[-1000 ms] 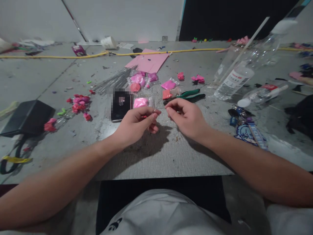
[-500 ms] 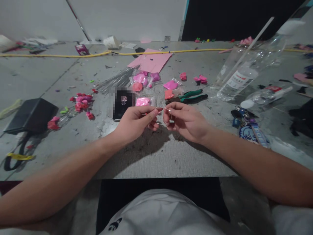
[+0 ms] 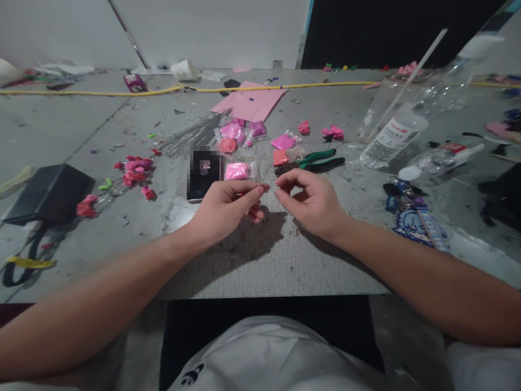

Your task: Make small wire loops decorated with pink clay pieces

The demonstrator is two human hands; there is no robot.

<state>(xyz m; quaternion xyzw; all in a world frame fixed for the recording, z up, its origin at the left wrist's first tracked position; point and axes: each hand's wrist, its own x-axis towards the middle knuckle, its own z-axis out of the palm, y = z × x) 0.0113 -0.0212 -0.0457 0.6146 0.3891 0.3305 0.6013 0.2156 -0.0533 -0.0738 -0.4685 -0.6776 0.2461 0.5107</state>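
Observation:
My left hand pinches a thin, pale wire between thumb and forefinger above the table. Thumb and forefinger of my right hand close on the wire's other end, a short gap away. Only a small stretch of it shows between the fingertips. Just beyond my left fingers lies a clear bag of pink clay, beside a black phone. Green-handled pliers rest behind my right hand. Farther off is a bundle of thin grey wires.
More bagged pink clay sits on the grey table, with pink paper behind. Pink and red clay flowers and a black box lie left. Plastic bottles and keychains are right. A yellow cable crosses the back.
The wire loop seen between my hands no longer shows; only a short bit is visible. My right fingers have drawn slightly away from the left and come together in a pinch.

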